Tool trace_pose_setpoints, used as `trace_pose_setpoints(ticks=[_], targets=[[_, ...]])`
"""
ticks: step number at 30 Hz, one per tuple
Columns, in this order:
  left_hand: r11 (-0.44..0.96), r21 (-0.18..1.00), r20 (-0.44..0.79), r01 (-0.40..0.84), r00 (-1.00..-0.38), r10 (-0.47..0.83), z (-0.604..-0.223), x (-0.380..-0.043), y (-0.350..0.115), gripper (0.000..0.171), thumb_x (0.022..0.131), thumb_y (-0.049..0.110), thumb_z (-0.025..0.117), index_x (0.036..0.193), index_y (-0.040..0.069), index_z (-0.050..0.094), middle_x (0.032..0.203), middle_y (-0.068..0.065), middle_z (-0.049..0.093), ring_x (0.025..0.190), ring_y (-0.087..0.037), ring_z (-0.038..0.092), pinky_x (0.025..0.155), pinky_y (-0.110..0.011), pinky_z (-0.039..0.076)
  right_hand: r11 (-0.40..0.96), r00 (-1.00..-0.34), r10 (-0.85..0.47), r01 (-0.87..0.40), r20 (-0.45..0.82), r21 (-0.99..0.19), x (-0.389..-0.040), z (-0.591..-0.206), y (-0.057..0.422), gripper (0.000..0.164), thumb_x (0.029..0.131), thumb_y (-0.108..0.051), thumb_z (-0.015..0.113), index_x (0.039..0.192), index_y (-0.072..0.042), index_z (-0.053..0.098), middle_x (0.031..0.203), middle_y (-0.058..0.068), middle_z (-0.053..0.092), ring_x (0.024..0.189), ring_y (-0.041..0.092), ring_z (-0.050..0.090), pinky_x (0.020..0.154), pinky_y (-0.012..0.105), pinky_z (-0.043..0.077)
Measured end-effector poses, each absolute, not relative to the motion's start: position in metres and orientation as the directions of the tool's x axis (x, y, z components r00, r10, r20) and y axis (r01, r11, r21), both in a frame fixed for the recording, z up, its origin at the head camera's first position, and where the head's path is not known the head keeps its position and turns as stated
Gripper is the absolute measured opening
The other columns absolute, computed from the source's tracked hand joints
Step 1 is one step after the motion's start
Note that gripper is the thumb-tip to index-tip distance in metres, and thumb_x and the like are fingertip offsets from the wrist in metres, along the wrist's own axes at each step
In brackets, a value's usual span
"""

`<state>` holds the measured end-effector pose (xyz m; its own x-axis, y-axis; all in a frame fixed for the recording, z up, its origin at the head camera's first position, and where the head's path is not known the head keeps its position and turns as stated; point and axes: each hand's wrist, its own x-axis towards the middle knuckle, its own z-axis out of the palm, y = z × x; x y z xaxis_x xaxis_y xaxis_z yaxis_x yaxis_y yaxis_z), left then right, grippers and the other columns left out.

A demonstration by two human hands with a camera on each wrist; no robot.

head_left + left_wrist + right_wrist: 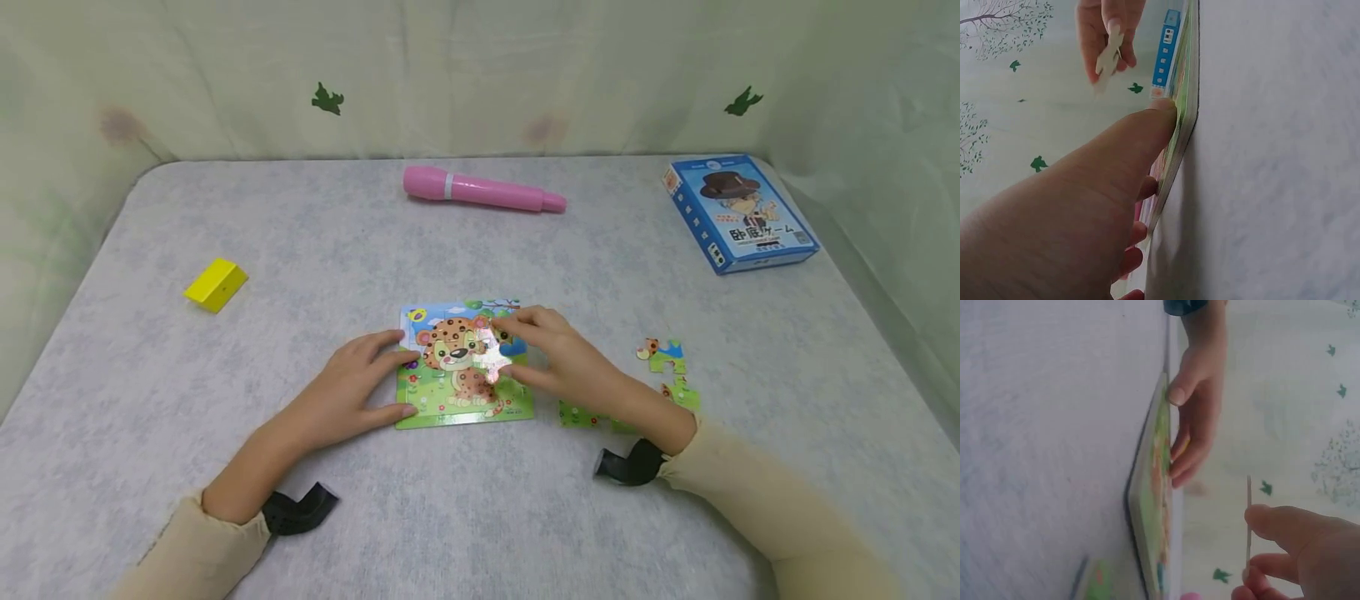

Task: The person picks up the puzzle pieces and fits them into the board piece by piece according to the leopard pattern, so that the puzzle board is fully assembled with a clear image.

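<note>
A jigsaw puzzle board (pixel 435 408) with a spotted leopard cub picture lies flat on the table. My left hand (pixel 348 383) rests at its left side, fingers spread, with the thumb on the front corner and fingertips on the left edge. Over the right half of the picture, my right hand (pixel 551 354) pinches a puzzle piece (pixel 491 358) between thumb and fingers. Glare washes out that piece's face. The right wrist view shows the piece (pixel 1249 528) edge-on, raised apart from the board. Its pale side (pixel 1109 57) appears in the left wrist view.
Several loose puzzle pieces (pixel 666 357) lie right of the board, partly under the right forearm. A pink pen-shaped tube (pixel 495 192) lies at the back. A blue game box (pixel 742 212) sits back right, and a yellow block (pixel 216 285) at the left.
</note>
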<state>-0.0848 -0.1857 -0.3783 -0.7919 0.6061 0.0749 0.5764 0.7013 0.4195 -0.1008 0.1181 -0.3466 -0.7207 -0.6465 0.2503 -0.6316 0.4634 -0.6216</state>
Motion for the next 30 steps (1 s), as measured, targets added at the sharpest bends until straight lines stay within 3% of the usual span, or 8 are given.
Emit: trace_pose_setpoints(ticks=[7,12,21,26,30], targets=[[0.686,0.426,0.092,0.590,-0.783,0.616,-0.377,-0.083,-0.175,0.067,0.080,0.052,0.059,0.128,0.006,0.046,0.139,-0.010,0.032,0.126,-0.028,0.028,0.101,-0.045,0.022,0.524,-0.734,-0.666,-0.584,0.130,-0.620,-0.110,-0.363,0.098,0.055,0.084,-0.024,0.065,0.132,-0.006,0.045,0.118,0.005,0.047,0.105,0.016,0.040,0.080,0.029,0.040],[0.694,0.395,0.069,0.602,-0.773,0.631,-0.373,-0.080,-0.171,0.072,0.081,0.051,0.058,0.130,0.000,0.042,0.136,-0.011,0.037,0.123,-0.028,0.034,0.100,-0.041,0.025,0.556,-0.713,-0.691,-0.630,0.119,-0.542,-0.116,-0.370,0.090,0.053,0.084,-0.027,0.064,0.131,-0.007,0.047,0.119,0.008,0.048,0.105,0.017,0.042,0.085,0.031,0.037],[0.678,0.253,0.051,0.690,-0.709,0.703,-0.362,-0.079,-0.159,0.067,0.079,0.056,0.058,0.135,0.024,0.043,0.131,-0.022,0.037,0.117,-0.035,0.038,0.096,-0.048,0.029,0.585,-0.690,-0.717,-0.674,0.101,-0.450,-0.120,-0.367,0.080,0.049,0.083,-0.026,0.065,0.128,-0.011,0.052,0.109,0.003,0.050,0.088,0.014,0.041,0.077,0.032,0.034],[0.662,0.196,0.054,0.723,-0.682,0.729,-0.355,-0.080,-0.153,0.060,0.077,0.054,0.061,0.127,0.022,0.053,0.125,-0.024,0.041,0.114,-0.037,0.040,0.096,-0.047,0.030,0.624,-0.703,-0.710,-0.654,0.039,-0.428,-0.119,-0.363,0.079,0.049,0.085,-0.031,0.062,0.130,-0.014,0.050,0.109,0.000,0.047,0.090,0.014,0.039,0.078,0.033,0.033],[0.666,0.266,0.005,0.697,-0.692,0.722,-0.353,-0.081,-0.152,0.059,0.077,0.050,0.064,0.126,0.019,0.054,0.132,-0.019,0.036,0.121,-0.034,0.033,0.096,-0.045,0.031,0.622,-0.689,-0.724,-0.639,-0.022,-0.452,-0.119,-0.362,0.083,0.054,0.087,-0.037,0.058,0.135,-0.015,0.044,0.120,0.003,0.043,0.103,0.016,0.037,0.086,0.037,0.029]])
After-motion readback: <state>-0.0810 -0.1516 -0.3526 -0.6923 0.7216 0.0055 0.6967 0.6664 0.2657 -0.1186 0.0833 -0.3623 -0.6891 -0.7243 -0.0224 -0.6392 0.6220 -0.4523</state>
